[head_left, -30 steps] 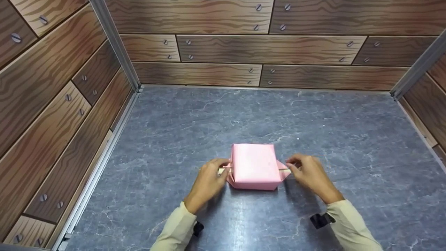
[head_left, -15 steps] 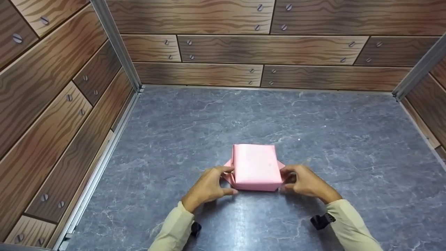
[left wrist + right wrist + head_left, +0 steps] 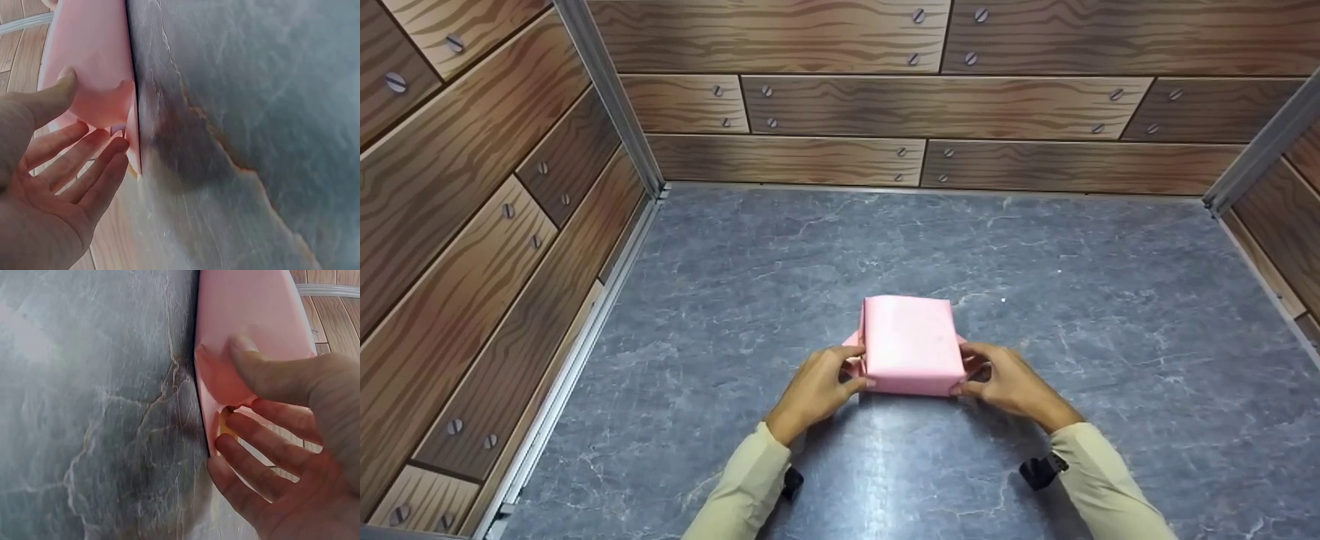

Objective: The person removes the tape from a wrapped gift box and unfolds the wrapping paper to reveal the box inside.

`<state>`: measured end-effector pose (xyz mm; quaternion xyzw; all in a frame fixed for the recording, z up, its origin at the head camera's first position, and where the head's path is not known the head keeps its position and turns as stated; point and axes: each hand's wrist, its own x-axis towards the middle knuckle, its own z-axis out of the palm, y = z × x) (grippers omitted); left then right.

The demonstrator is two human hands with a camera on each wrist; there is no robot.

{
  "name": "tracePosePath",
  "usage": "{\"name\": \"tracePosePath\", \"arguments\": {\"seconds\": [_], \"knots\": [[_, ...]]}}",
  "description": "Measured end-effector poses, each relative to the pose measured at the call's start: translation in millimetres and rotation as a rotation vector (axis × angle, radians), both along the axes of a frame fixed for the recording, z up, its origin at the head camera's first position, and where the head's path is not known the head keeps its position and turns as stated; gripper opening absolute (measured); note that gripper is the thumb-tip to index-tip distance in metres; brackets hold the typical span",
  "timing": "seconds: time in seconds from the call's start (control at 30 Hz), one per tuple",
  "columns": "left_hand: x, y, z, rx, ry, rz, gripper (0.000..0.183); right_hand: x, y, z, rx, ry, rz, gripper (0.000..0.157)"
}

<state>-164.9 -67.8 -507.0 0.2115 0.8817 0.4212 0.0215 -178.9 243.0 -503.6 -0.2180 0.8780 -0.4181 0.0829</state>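
A box wrapped in pink paper (image 3: 911,337) lies between my two hands, with folded paper flaps sticking out at its left and right ends. At the near left corner, my left hand (image 3: 819,386) grips it, thumb on the near face and fingers against the end flap. My right hand (image 3: 1011,382) holds the opposite corner in the same way. In the left wrist view the thumb presses the pink side (image 3: 95,50) while the fingers touch the folded end. The right wrist view shows the fingertips at the flap (image 3: 209,422), where a small yellowish strip (image 3: 226,424) shows.
The box rests on a grey marbled tabletop (image 3: 780,255). Wood-patterned panels (image 3: 840,109) stand at the back and on both sides, with metal rails (image 3: 585,337) along the edges. Dark wrist cameras (image 3: 1042,471) sit at the light sleeves (image 3: 742,480).
Both hands have let go of the end flaps and shifted to the near corners of the box. The box has slid slightly away from the person.
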Motion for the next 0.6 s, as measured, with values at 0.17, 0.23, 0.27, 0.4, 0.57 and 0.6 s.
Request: {"name": "tracePosePath", "arguments": {"seconds": [0.17,0.23,0.27,0.4,0.57,0.6], "knots": [[-3.2,0.8,-0.8,-0.025,0.013,0.012,0.039,-0.3,-0.2,-2.1,0.039,0.060,-0.004,0.041],[-4.2,1.0,-0.4,-0.031,0.022,0.009,0.037,0.7,0.1,-1.6,0.062,0.082,-0.019,0.035],[-4.3,0.9,0.0,-0.034,0.026,0.006,0.035,1.1,0.2,-1.2,0.065,0.090,-0.026,0.032],[-4.1,-0.7,1.4,-0.047,0.050,-0.003,0.028,2.3,0.7,0.6,0.068,0.119,-0.043,0.025],[-2.5,-4.1,3.0,-0.063,0.067,-0.019,0.020,2.5,2.3,3.2,0.066,0.139,-0.038,0.023],[-2.0,-4.7,3.0,-0.067,0.067,-0.022,0.018,2.9,2.7,3.7,0.065,0.132,-0.035,0.024]]}}
